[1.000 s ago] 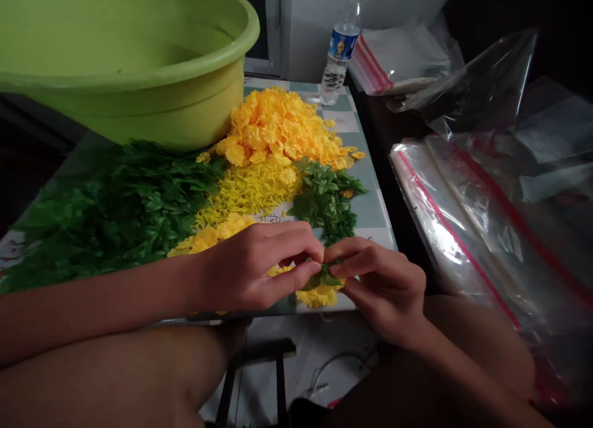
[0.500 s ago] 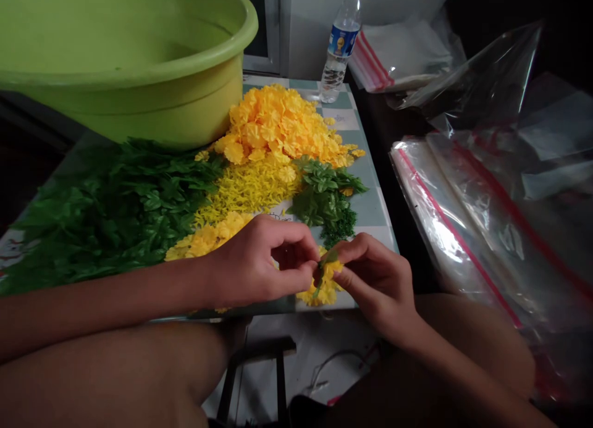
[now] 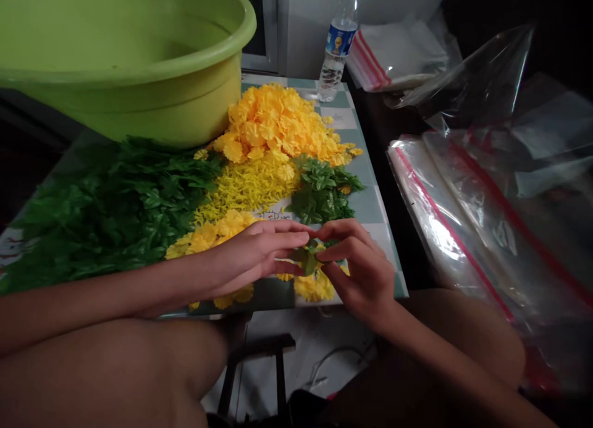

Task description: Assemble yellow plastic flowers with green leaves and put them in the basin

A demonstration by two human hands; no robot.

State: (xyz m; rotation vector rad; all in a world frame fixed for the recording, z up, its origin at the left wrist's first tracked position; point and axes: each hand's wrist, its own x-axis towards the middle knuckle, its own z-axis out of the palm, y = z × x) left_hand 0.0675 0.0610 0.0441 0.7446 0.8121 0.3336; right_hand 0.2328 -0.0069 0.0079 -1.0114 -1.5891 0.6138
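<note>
Between my two hands is a small green artificial leaf piece (image 3: 309, 259). Thumb and fingers of my right hand (image 3: 364, 264) pinch it from the right. My left hand (image 3: 254, 255) reaches in from the other side with fingers stretched out and apart, their tips close to the leaf; whether they touch it I cannot tell. Below and behind the hands lie loose yellow fabric flowers (image 3: 315, 286). More yellow flowers (image 3: 204, 236) are partly covered by my left hand. Just beyond my right hand sits a small heap of green leaf pieces (image 3: 319, 196).
A big green tub (image 3: 185, 100) stands at the back left by a dark green leaf pile (image 3: 125, 205). Orange-yellow petals (image 3: 278, 122) and thin yellow pieces (image 3: 250, 187) are heaped mid-table. A water bottle (image 3: 334, 60) stands behind; clear plastic bags (image 3: 445, 199) lie right.
My left hand's pinch has opened and its fingers have straightened. My right hand has shifted slightly left and up, and the leaf piece is now turned between the hands, apart from the yellow flowers.
</note>
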